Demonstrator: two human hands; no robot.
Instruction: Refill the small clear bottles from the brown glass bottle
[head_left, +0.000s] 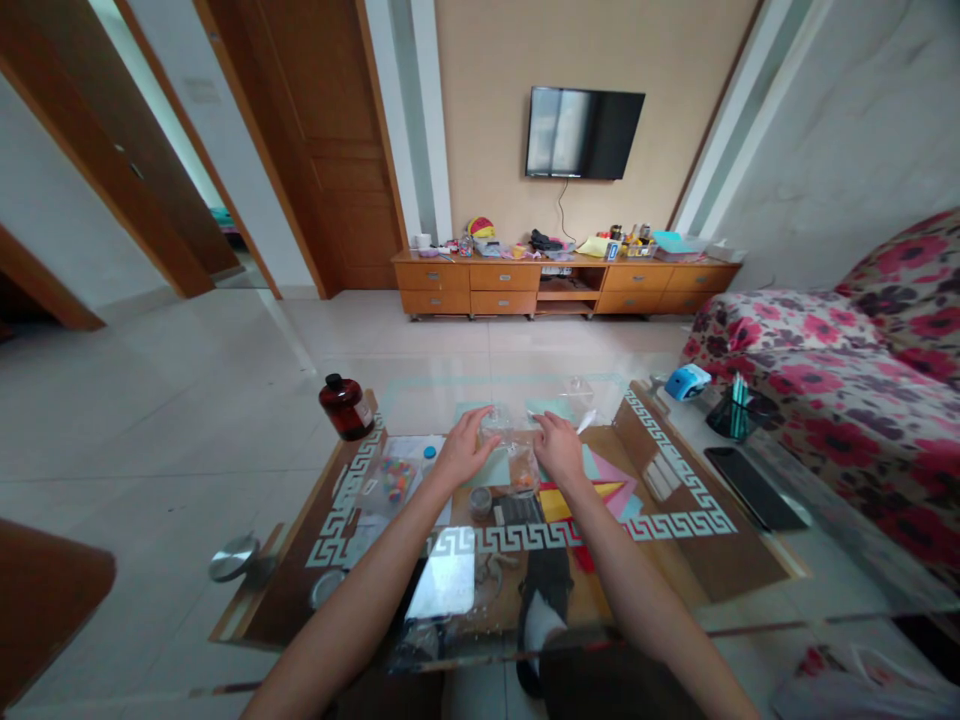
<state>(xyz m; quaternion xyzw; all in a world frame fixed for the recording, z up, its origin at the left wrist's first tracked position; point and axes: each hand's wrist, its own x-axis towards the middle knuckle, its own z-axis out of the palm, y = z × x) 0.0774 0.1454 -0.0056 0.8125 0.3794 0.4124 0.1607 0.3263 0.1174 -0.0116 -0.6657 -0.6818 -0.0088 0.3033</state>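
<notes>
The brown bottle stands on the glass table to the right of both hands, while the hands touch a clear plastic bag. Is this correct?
Not quite. In the head view the brown bottle stands to the left of both hands, near the glass table's left edge. The rest holds: the left hand and right hand touch the clear plastic bag.

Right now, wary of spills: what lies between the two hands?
Head view: a clear plastic bag sits between the left hand and right hand, both touching it.

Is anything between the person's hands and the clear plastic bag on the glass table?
Nothing visible: the left hand and right hand both rest directly on the clear plastic bag, one at each side.
</notes>
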